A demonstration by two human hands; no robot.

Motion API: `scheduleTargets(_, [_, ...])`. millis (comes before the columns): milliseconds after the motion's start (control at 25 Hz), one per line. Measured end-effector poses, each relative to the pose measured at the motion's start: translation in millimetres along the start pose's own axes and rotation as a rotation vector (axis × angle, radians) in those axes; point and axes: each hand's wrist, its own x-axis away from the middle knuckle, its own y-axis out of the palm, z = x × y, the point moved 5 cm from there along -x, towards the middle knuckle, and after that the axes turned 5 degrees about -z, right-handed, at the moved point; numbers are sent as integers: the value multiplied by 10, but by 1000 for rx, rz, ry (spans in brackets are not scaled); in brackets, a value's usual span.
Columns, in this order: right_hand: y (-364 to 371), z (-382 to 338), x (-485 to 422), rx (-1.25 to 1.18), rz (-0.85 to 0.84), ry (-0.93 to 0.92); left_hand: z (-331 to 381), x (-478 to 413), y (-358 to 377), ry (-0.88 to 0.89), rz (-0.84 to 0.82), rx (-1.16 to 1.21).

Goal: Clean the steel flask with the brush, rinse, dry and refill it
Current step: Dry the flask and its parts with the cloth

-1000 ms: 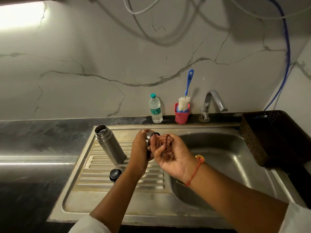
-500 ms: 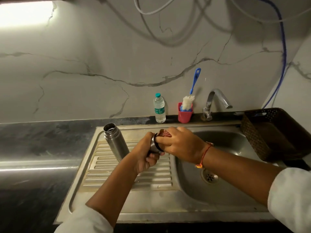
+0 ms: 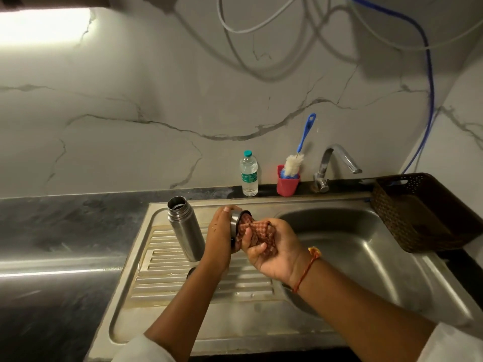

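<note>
A: Entry, head view. Where is the steel flask (image 3: 185,228)?

B: Upright on the ribbed drainboard (image 3: 167,278) of the sink (image 3: 366,257), with its mouth uncovered. It stands just left of the left grip (image 3: 220,239). Whether the two touch cannot be told.

A: State of the left grip?

B: Fingers wrapped round the steel cap (image 3: 235,220). The cap is held on its side, black-rimmed opening facing right.

A: Right grip (image 3: 277,249)?

B: Palm up, fingers curled round a red checked cloth (image 3: 258,231). One end of the cloth is pushed into the cap's opening. Both grips are above the line where drainboard meets basin.

A: The brush (image 3: 294,163)?

B: Standing in a red holder (image 3: 287,184) on the back ledge, white bristles showing above the rim, blue handle leaning toward the wall. The holder sits between a water bottle (image 3: 249,173) and the tap (image 3: 337,163).

A: Remaining items?

B: A dark round piece (image 3: 190,273) lies on the drainboard, mostly hidden behind the left forearm; cannot identify it. A brown basket (image 3: 423,212) sits at the sink's right edge. The dark desk (image 3: 52,231) extends left of the sink.
</note>
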Motion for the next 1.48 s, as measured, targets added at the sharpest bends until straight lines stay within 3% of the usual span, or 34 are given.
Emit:
scheduleTargets(200, [-51,-166,75,-94,-54,-181,-256,9,-138,-175,66,336])
scheduleTargets(400, [-256,-458,130,40,163,-335,-461,43,-237,-156,84,383])
scheduleTargets(480, [-357,-396,70,148,239,-303,-528,59,-224,-122,49,290])
scheduleTargets(640, [-532,-301,-24,476,395,-279,-732,95,-145,-16,-30,-140])
scheduleTargets(800, [-679,-280,-61,726,422,-321,-1017,92,-210,56,176,-546])
scheduleTargets(1040, [-648,-276,9,948,333,-334,-1418,189,-254,-31,296,-611])
scheduleTargets(1320, [-823,-324,48,1071,255,-297,-1442,369,-184,32,332,-725])
scheduleTargets(1480, [-848,-359,37,1103,243,-303,-1259,679,-392,52,656,-839])
